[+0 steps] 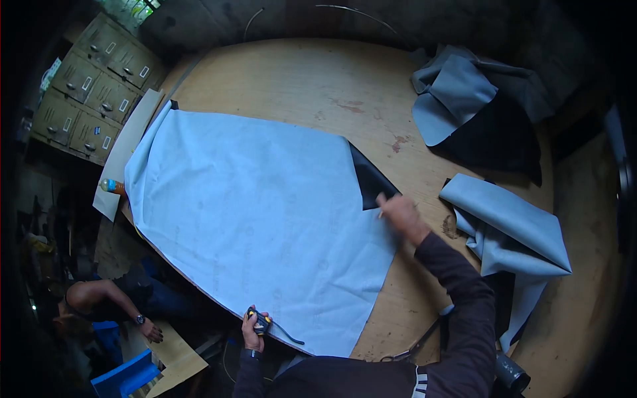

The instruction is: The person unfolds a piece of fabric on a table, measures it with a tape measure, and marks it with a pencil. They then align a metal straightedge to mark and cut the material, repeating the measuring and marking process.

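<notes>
Left hand: at the lower centre of the frame, the left hand (pixel 253 337) is closed around a black-and-yellow tape measure (pixel 259 321), by the sheet's near edge.
Right hand: right of centre, the right hand (pixel 405 217) is blurred, fingers curled beside the turned-back corner; whether it grips anything I cannot tell.
Sheet: the large sheet (pixel 252 212) fills the middle of the frame, pale blue-grey and matt, with soft creases, shallow ripples and faint marks.
Turned-back corner: at the sheet's right side, a smooth black face (pixel 373 180) shows as a narrow triangle.
Desk: light brown wood (pixel 285 76) beneath the sheet, stained toward the upper right.
Scissors: dark scissors (pixel 411 350) at the bottom, right of centre.
Other material: a grey-and-black heap (pixel 461 89) upper right; a folded pale piece (pixel 511 222) at right.
Bottle: a small bottle (pixel 113 186) at left, beside the sheet.
Co-worker: a watch-wearing person's hand (pixel 152 331), lower left.
</notes>
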